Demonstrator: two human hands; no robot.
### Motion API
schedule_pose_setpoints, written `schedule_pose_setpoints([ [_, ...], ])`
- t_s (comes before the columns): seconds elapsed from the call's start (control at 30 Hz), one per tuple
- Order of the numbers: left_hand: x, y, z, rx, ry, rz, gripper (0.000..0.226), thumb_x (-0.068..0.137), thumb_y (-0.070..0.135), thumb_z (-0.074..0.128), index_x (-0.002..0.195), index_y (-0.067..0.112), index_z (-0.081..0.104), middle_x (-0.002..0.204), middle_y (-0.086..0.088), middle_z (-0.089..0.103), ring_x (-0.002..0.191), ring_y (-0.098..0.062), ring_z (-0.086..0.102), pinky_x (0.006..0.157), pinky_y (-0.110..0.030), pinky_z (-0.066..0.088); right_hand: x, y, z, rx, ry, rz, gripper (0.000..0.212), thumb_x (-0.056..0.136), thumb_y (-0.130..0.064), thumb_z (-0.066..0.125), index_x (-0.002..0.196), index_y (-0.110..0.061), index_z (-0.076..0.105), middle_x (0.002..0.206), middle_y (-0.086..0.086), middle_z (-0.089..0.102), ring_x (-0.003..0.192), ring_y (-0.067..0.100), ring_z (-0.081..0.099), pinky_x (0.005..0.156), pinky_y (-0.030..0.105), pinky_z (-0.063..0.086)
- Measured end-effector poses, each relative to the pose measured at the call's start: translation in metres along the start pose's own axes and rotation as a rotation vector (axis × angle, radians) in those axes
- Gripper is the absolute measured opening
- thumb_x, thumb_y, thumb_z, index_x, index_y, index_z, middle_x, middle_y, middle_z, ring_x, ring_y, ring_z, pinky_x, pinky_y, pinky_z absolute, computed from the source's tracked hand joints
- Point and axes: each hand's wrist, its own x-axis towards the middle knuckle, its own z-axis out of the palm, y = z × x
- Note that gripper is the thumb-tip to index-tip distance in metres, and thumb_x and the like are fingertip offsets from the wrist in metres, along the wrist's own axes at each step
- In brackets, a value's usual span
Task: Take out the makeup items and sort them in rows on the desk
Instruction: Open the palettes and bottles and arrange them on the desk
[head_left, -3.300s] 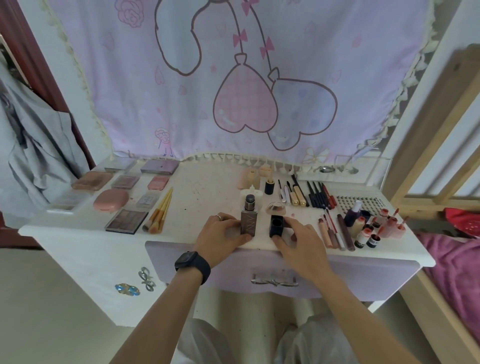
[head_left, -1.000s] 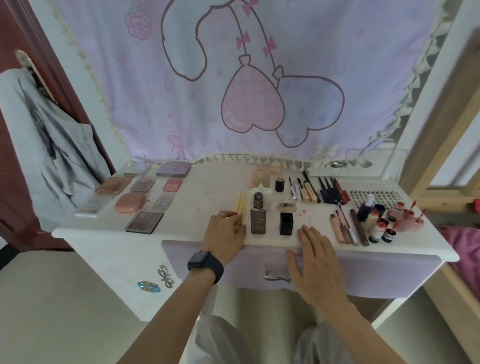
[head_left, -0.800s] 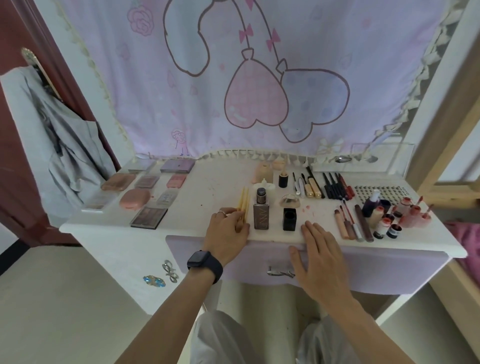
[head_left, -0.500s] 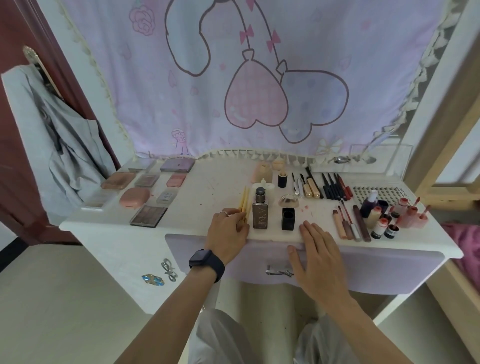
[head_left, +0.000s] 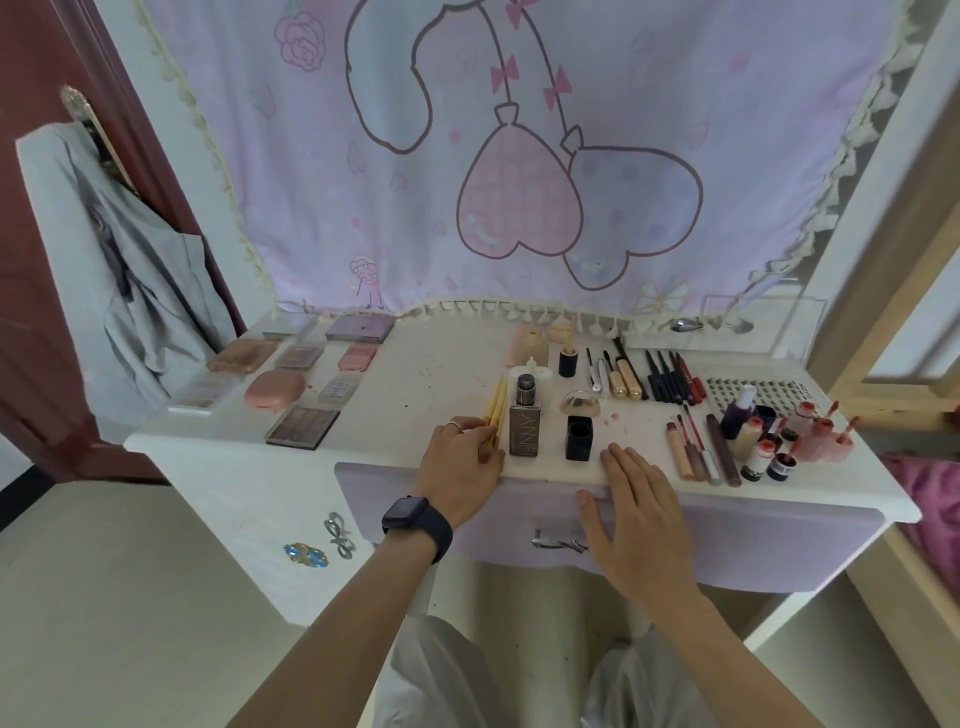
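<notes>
- The left hand (head_left: 462, 467) pinches the lower ends of the yellow brushes (head_left: 497, 408), which lie on the bench (head_left: 426, 384) just left of the upright foundation bottle (head_left: 524, 421).
- The right hand (head_left: 639, 504) rests flat with straight fingers on the bench's front edge, near the open-topped black pot (head_left: 579, 439), whose contents cannot be made out.
- Palettes (head_left: 301, 426) lie in rows at the left.
- The clear box (head_left: 779, 332) at the back holds a small silvery item (head_left: 685, 326).

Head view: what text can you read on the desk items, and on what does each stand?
"UNNY": runs vertically on the front of the foundation bottle.
Print on the small clear compact: too small to read.
Lettering at the right edge of the lash tray: too blurred to read.
</notes>
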Motion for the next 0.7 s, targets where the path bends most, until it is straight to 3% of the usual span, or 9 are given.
schedule_pose_setpoints([
  [0.7, -0.0023, 0.0050, 0.0013, -0.038, -0.037, -0.004, 0.042, 0.094, 0.032, 0.058, 0.132, 0.014, 0.063, 0.135, -0.002, 0.054, 0.118, -0.021, 0.051, 0.101, -0.031, 0.046, -0.0002, -0.0007, -0.0027, -0.020, -0.034, 0.005, 0.067, 0.100, -0.054, 0.033, 0.147, -0.008, 0.046, 0.151, 0.007, 0.048, 0.142, 0.022, 0.040, 0.121, 0.039, 0.027],
])
